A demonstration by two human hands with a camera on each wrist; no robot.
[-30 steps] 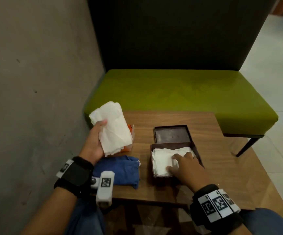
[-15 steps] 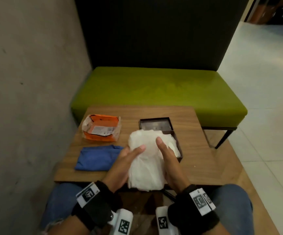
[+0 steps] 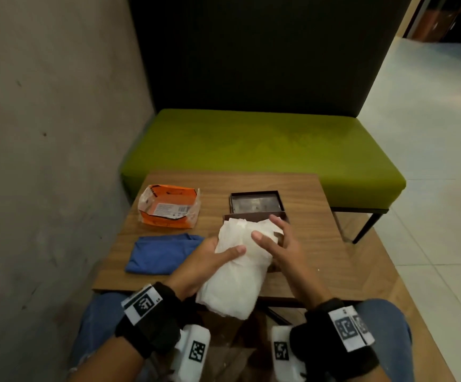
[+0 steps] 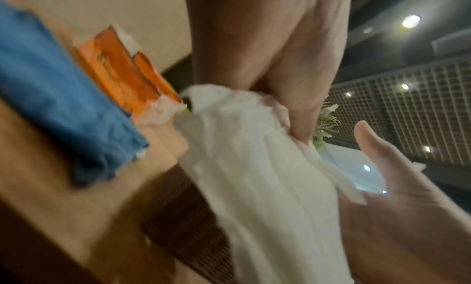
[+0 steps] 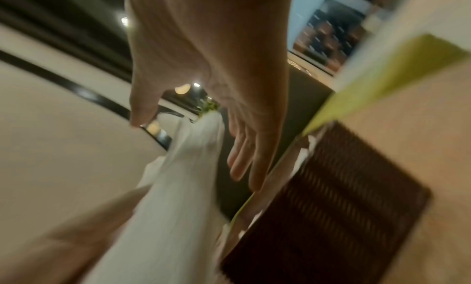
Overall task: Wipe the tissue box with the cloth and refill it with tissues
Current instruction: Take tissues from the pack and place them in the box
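Note:
A thick stack of white tissues [image 3: 237, 279] sits between both hands, its far end over the dark brown tissue box [image 3: 246, 215] and its near end hanging past the table edge. My left hand [image 3: 218, 256] grips the stack from the left with the thumb on top; the left wrist view shows its fingers [image 4: 267, 66] curled into the tissues [image 4: 267, 187]. My right hand [image 3: 275, 239] lies against the stack's right side, fingers straight [image 5: 242, 157], beside the box's woven wall [image 5: 331, 207]. The box lid [image 3: 255, 203] lies open-side up just behind the box. The folded blue cloth [image 3: 163, 253] lies left of the hands.
An opened orange tissue packet [image 3: 168, 206] lies at the back left of the small wooden table [image 3: 315, 244]. A green bench [image 3: 265, 144] stands behind the table. A grey wall [image 3: 44, 161] runs along the left. My knees are under the near edge.
A second ago my left hand held the tissues up at the left while my right pressed tissues in the box. Now both hands hold the stack over the box.

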